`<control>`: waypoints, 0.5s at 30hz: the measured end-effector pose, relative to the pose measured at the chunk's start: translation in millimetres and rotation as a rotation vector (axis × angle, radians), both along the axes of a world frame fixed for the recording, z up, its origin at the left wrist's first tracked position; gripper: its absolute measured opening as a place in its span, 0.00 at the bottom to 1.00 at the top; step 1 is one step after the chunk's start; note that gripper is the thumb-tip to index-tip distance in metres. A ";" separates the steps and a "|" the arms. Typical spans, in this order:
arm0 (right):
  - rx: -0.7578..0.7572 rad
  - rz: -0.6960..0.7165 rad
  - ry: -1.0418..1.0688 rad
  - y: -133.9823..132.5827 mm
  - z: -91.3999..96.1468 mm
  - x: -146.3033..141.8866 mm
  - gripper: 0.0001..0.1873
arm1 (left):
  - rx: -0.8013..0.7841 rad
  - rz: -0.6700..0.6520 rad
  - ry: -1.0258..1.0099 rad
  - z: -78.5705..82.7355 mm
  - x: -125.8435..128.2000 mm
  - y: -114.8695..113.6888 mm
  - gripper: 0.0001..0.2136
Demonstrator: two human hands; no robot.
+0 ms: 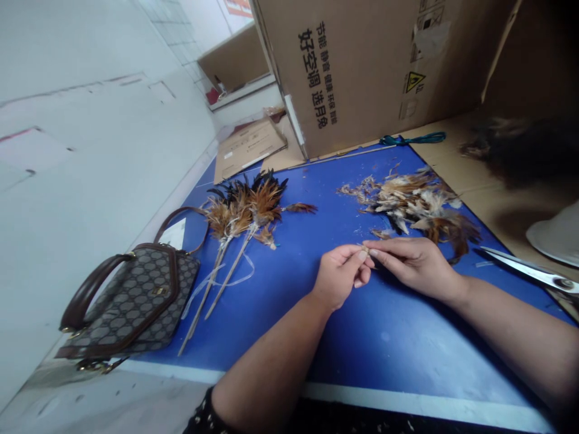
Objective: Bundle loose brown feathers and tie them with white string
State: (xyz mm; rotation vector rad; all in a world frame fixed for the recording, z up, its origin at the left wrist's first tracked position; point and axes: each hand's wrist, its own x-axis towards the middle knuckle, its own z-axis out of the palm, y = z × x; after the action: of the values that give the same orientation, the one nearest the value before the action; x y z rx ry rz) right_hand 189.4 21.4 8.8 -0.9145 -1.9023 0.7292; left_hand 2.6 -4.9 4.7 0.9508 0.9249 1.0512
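Note:
Over the middle of the blue table my left hand (342, 272) and my right hand (409, 260) meet fingertip to fingertip. Both are pinched closed around a tiny pale piece (365, 250), too small and too covered by the fingers to name. Just beyond my right hand lies a loose pile of brown, white and black feathers (411, 202). To the left of my hands rest bundles of brown and black feathers (248, 208) tied onto thin sticks (230, 274). A small feather tuft (299, 208) lies beside them.
A patterned handbag (136, 295) stands at the table's left edge. Large scissors (529, 268) lie at the right, near a white round object (556, 235). A big cardboard box (375, 72) rises at the back, with a teal cord (414, 139) at its foot. Dark feathers (525, 147) sit far right.

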 end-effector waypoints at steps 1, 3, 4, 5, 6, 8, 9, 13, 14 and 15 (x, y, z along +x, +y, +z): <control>0.033 -0.003 -0.019 0.0 0.1 -0.1 0.13 | -0.003 -0.006 0.015 -0.7 -0.1 0.1 0.15; 0.036 -0.022 -0.035 -1.0 0.8 -0.6 0.11 | -0.007 -0.017 0.041 -2.1 -0.3 0.2 0.15; 0.016 -0.044 -0.025 -1.7 1.2 -1.0 0.11 | -0.008 -0.019 0.050 -2.8 -0.4 0.2 0.15; -0.007 -0.075 -0.004 -2.5 1.7 -1.3 0.11 | -0.008 -0.015 0.054 -3.5 -0.3 0.1 0.15; -0.029 -0.109 0.021 -3.2 2.0 -1.5 0.12 | -0.009 -0.006 0.053 -4.0 -0.2 0.1 0.15; -0.060 -0.156 0.063 -4.1 2.1 -1.5 0.14 | -0.008 0.019 0.034 -4.6 0.4 0.3 0.16; -0.064 -0.157 0.072 -4.1 1.9 -1.3 0.15 | -0.005 0.029 0.019 -4.8 0.7 0.5 0.16; -0.050 -0.073 0.039 -2.8 0.6 -0.4 0.18 | 0.006 0.040 -0.028 -5.0 1.3 1.5 0.16; -0.042 -0.054 0.032 -2.5 0.2 -0.2 0.18 | 0.004 0.035 -0.031 -5.1 1.0 1.6 0.16; -0.033 -0.041 0.030 -2.1 -0.1 -0.2 0.17 | 0.002 0.026 -0.029 -5.2 0.6 1.5 0.15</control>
State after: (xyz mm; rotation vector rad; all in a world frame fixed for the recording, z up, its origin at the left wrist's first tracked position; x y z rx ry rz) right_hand 189.2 19.2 8.7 -0.9549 -1.8450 0.7483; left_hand 3.1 -3.4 -0.5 0.9251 0.9147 1.0850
